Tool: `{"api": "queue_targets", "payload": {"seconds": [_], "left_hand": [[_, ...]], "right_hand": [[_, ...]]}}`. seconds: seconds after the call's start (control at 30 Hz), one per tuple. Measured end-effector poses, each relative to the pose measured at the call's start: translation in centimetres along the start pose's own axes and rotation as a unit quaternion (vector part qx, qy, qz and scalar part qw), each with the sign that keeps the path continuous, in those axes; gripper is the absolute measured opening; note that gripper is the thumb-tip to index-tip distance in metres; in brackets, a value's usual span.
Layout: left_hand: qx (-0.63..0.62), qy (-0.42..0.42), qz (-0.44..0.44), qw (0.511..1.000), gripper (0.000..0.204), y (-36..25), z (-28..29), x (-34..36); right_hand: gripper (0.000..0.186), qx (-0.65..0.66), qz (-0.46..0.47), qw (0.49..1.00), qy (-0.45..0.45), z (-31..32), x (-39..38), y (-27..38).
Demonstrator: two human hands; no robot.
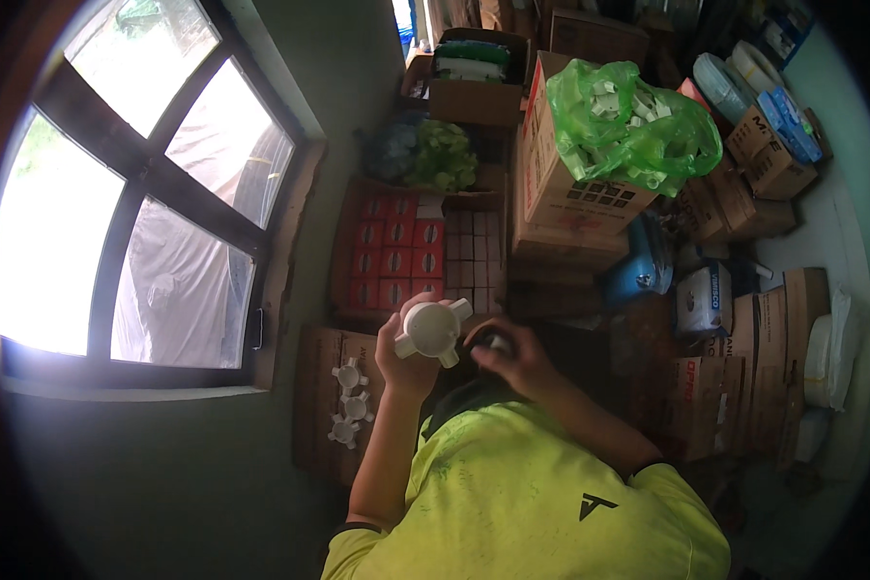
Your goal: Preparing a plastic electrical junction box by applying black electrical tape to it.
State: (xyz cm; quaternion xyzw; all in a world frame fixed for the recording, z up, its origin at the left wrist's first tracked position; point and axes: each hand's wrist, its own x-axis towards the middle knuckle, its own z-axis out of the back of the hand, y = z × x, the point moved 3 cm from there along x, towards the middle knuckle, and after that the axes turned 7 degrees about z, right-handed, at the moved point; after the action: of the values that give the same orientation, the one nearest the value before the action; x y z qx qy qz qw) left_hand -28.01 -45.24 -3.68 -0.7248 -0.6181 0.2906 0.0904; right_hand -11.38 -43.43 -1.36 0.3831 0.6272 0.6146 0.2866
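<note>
My left hand [397,365] is wrapped round a white round conduit junction box [429,330] with short spouts, its wide face turned up. Just right of it, my right hand [520,360] is closed, the fingers curled round something small and partly pale that I cannot make out. A small gap parts the right fingers from the junction box. Three similar white junction boxes [356,407] lie in a row on a cardboard box [317,411] beside my left forearm.
Ahead stands an open carton [499,253] of red and white small boxes. A green plastic bag [580,135] of white fittings rests on stacked cartons [556,217]. More cartons [759,338] crowd the right side. A window [150,174] fills the left wall.
</note>
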Motion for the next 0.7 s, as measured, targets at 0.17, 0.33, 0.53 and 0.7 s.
{"api": "queue_targets", "payload": {"seconds": [0.17,0.33,0.53,0.7], "left_hand": [[-0.046,0.088,0.040,0.994,0.065,0.3,0.7,-0.2],[-0.067,0.057,0.055,0.995,0.064,0.6,0.3,-0.3],[-0.080,0.051,0.059,0.994,0.064,0.7,0.8,-0.5],[-0.081,0.052,0.045,0.994,0.062,1.3,0.2,-0.7]], "right_hand": [[0.035,0.041,0.029,0.997,-0.060,0.8,0.8,3.0],[0.036,-0.138,0.085,0.985,-0.060,0.2,0.9,4.2],[0.021,0.006,0.016,0.985,-0.173,0.0,0.9,2.7],[0.020,-0.305,0.125,0.943,-0.041,-1.0,1.5,3.4]]}}
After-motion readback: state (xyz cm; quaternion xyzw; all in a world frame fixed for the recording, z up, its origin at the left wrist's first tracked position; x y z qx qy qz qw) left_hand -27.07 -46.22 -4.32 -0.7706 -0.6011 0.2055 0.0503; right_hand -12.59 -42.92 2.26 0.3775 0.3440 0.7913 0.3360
